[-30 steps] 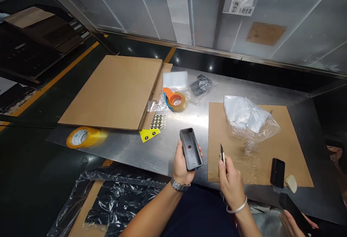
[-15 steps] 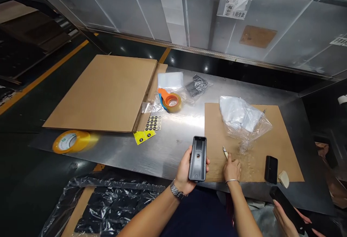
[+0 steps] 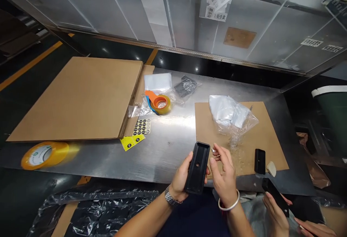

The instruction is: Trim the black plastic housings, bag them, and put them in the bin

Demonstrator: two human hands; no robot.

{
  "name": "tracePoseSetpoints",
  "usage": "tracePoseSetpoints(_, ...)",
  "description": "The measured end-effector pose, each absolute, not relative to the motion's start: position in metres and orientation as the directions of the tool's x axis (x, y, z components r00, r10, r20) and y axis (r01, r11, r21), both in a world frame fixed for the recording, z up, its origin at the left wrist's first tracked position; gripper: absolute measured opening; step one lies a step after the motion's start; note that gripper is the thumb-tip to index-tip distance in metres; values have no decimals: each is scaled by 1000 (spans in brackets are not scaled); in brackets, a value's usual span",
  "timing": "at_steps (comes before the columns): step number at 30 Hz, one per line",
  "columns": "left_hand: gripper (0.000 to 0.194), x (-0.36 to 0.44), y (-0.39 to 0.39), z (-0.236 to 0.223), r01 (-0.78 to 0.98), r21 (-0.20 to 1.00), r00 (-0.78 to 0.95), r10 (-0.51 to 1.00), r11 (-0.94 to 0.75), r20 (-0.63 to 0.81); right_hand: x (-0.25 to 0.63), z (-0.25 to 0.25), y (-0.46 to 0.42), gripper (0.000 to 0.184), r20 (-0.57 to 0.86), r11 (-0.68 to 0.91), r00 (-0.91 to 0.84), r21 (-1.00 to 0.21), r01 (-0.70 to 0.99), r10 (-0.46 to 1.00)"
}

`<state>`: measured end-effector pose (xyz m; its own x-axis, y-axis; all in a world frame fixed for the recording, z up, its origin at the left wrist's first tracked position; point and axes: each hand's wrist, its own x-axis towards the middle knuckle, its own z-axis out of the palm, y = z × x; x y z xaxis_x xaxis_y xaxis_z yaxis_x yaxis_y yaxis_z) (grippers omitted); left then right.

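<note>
My left hand [image 3: 180, 179] is wrapped around a black oblong plastic housing [image 3: 197, 168]. Its hollow side faces up, and a small round hole shows in its floor. Close to the housing's right edge, my right hand [image 3: 223, 175] pinches a small metal-tipped tool [image 3: 213, 151]. The fingers hide most of this tool, so I cannot tell if its tip touches the housing. Further right, a smaller black housing [image 3: 260, 161] lies on a flat cardboard sheet [image 3: 244, 157], beside a cream-coloured wedge-shaped piece [image 3: 271, 169].
A co-worker's hand [image 3: 275, 208] holds another black part [image 3: 275, 195] at lower right. Clear plastic bags [image 3: 230, 112] lie on the cardboard. Leftward are an orange tape dispenser [image 3: 159, 101], sticker sheets [image 3: 141, 126], a cardboard stack [image 3: 76, 99] and a tape roll [image 3: 45, 155].
My right hand has lifted off the cardboard with the small tool and come to the housing. My left hand has tilted the housing. The view has swung right.
</note>
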<state>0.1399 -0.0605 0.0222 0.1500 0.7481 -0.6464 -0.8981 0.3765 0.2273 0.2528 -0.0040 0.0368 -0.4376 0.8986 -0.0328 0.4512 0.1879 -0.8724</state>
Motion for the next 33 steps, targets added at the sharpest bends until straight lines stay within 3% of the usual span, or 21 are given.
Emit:
tracePoseSetpoints(3, 43, 143, -61, 23, -931, 174, 118, 717, 321, -687, 251, 48, -18, 25, 152, 363, -430, -806, 468, 890)
tracePoseSetpoints(5, 36, 144, -61, 23, -954, 156, 63, 678, 257, -732, 250, 52, -26, 19, 178, 441, -524, -786, 433, 833)
tracePoseSetpoints(10, 34, 144, -65, 21, -932, 238, 0, 656, 273, -755, 248, 63, -31, 14, 35, 458, -710, -786, 415, 703)
tracePoseSetpoints(14, 33, 144, -67, 23, -894, 296, 11, 676, 337, -737, 246, 70, -23, 5, 8, 511, -778, -759, 404, 628)
tracePoseSetpoints(20, 34, 146, -71, 26, -839, 394, -57, 659, 375, -750, 247, 67, -19, 7, -11, 521, -811, -761, 387, 586)
tracePoseSetpoints(33, 36, 149, -67, 31, -853, 366, -37, 656, 371, -754, 250, 62, -16, 7, -40, 477, -805, -788, 390, 592)
